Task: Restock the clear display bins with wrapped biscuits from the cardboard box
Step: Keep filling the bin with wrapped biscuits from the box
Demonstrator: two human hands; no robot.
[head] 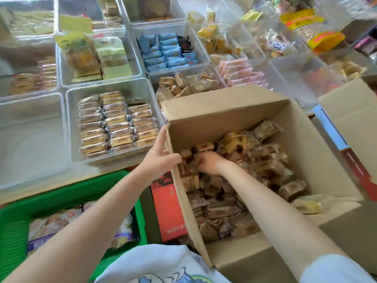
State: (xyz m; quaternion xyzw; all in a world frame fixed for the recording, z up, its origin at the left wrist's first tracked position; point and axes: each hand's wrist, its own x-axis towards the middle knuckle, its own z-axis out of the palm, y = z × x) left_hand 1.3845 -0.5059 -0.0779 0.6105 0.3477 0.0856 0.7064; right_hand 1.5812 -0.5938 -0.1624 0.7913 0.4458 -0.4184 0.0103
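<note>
An open cardboard box [220,111] stands at centre right, filled with brown wrapped biscuits [255,160]. My left hand [161,158] grips the box's left wall at its rim, thumb inside. My right hand [208,162] is down inside the box, fingers curled among the biscuits near the left wall; what it holds is hidden. To the left of the box a clear bin [71,127] holds neat rows of wrapped biscuits [116,121]. Behind the box another clear bin [152,78] holds loose brown biscuit packs [189,82].
Several more clear bins with other snacks fill the counter behind. An empty-looking clear bin [30,139] sits at far left. A green basket [18,221] with packets is at bottom left, a red box [167,209] beside the carton, and a second cardboard box [350,107] at right.
</note>
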